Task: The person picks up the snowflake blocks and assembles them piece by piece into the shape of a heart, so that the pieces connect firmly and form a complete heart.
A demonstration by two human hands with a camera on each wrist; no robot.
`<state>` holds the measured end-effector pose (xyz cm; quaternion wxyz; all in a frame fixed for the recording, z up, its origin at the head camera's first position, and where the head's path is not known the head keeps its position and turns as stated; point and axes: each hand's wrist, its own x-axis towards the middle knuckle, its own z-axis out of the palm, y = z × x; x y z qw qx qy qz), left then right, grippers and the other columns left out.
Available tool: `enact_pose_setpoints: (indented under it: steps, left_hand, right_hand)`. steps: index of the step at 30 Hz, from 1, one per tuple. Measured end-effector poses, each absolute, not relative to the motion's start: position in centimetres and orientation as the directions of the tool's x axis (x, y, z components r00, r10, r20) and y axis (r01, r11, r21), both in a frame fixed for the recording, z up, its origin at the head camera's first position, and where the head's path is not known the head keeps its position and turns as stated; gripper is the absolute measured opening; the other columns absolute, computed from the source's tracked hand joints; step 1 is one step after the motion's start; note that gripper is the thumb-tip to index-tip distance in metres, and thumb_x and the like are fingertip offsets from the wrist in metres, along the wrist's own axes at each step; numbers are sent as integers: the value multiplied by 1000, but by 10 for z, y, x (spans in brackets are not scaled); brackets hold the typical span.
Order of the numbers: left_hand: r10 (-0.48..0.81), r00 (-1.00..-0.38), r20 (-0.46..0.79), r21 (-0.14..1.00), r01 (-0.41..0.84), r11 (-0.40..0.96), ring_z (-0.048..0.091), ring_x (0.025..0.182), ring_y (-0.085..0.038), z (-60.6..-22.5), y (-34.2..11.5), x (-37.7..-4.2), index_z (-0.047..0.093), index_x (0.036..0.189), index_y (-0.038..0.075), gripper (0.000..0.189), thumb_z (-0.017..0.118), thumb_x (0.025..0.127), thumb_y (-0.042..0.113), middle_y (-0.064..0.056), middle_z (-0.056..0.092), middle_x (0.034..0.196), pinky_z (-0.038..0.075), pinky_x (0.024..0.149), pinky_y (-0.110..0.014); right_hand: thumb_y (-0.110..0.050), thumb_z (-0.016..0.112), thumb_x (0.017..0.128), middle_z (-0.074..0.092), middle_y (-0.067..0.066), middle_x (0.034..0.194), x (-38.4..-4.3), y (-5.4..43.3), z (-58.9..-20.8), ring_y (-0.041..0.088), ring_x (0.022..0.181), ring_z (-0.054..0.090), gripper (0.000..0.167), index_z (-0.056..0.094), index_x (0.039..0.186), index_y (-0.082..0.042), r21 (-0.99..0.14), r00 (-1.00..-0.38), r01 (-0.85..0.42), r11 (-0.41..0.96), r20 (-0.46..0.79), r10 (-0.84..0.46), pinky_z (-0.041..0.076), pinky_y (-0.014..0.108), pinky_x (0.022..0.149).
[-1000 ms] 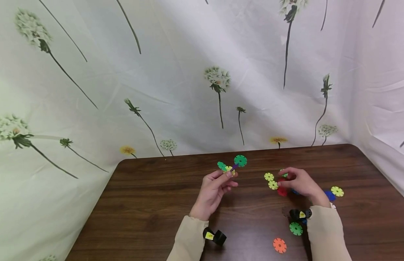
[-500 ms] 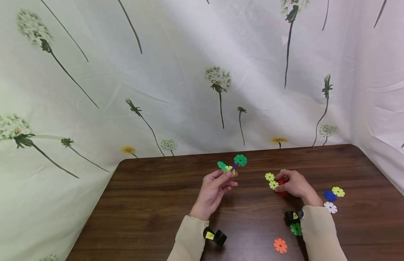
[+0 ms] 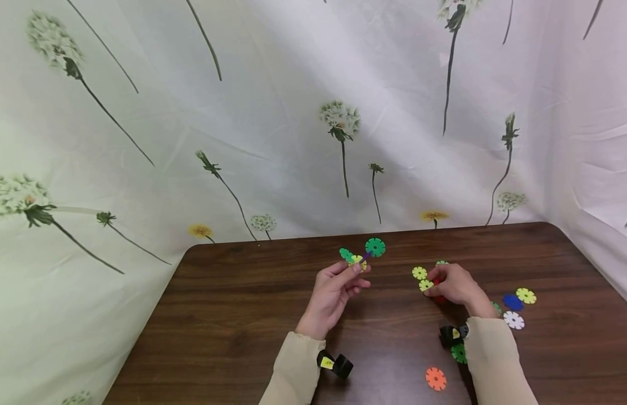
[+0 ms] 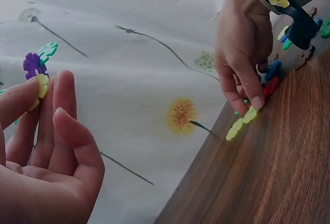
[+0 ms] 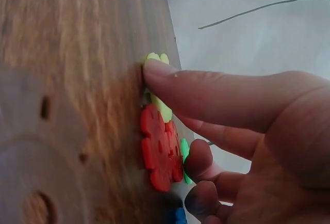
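Observation:
My left hand (image 3: 329, 295) is raised over the table, pinching a small chain of joined, notched building discs by its yellow disc (image 4: 42, 87) between thumb and fingers. A purple disc (image 4: 32, 65) and a green disc (image 3: 376, 247) extend from it, with another green disc (image 3: 346, 254) on the left. Low at the tabletop, my right hand (image 3: 460, 287) pinches the edge of a loose yellow disc (image 5: 162, 108) with thumb and forefinger. A second yellow disc (image 3: 419, 273) lies right beside that one. Red discs (image 5: 156, 149) lie under the right hand, mostly hidden in the head view.
Right of the right arm lie a blue disc (image 3: 513, 302), a yellow disc (image 3: 529, 296) and a white disc (image 3: 513, 320). An orange disc (image 3: 436, 379) and a green disc (image 3: 459, 353) lie nearer the front. A floral cloth (image 3: 293, 185) hangs behind the wooden table (image 3: 232, 315).
The right hand has come down and slightly left onto the yellow disc, its fingers drawing closer together. My left hand stays nearly still with its chain of discs.

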<state>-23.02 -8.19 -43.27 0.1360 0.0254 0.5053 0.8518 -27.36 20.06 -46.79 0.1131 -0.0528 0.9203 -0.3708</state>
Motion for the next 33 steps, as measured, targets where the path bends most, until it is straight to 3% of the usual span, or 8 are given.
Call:
enact_pose_setpoints:
  steps: [8,16,23,33]
  left_hand:
    - [247,-965,-88,874,-194,-445,69,72,-8,-433,-82,-231,70,97,13,15,73,87,24,1,74,93,48,64,-15]
    - [213,-971,-110,875,-196,-443,68,71,-8,-433,-82,-232,70,97,12,14,72,88,22,-1,74,93,49,64,-17]
    - [189,-975,-120,872,-195,-450,66,68,-7,-432,-82,-231,69,93,14,9,72,88,21,0,74,90,49,64,-18]
    - [170,-978,-121,867,-187,-462,66,67,-7,-431,-82,-231,65,89,13,4,69,89,15,2,72,88,50,65,-19]
  right_hand:
    - [-19,80,74,61,10,90,-275,199,-464,23,80,54,30,62,95,-5,-663,-972,5,748,-178,-151,37,32,67]
    - [-19,79,77,56,5,82,-274,199,-462,22,77,52,28,58,92,-7,-666,-973,-2,746,-171,-155,32,45,74]
    - [-13,73,81,58,6,81,-272,201,-461,20,74,52,21,58,91,-3,-699,-968,-59,713,-133,-211,40,31,62]
    - [-13,67,89,60,6,78,-274,195,-449,17,68,54,16,58,95,-2,-780,-974,-146,609,4,-228,44,29,62]
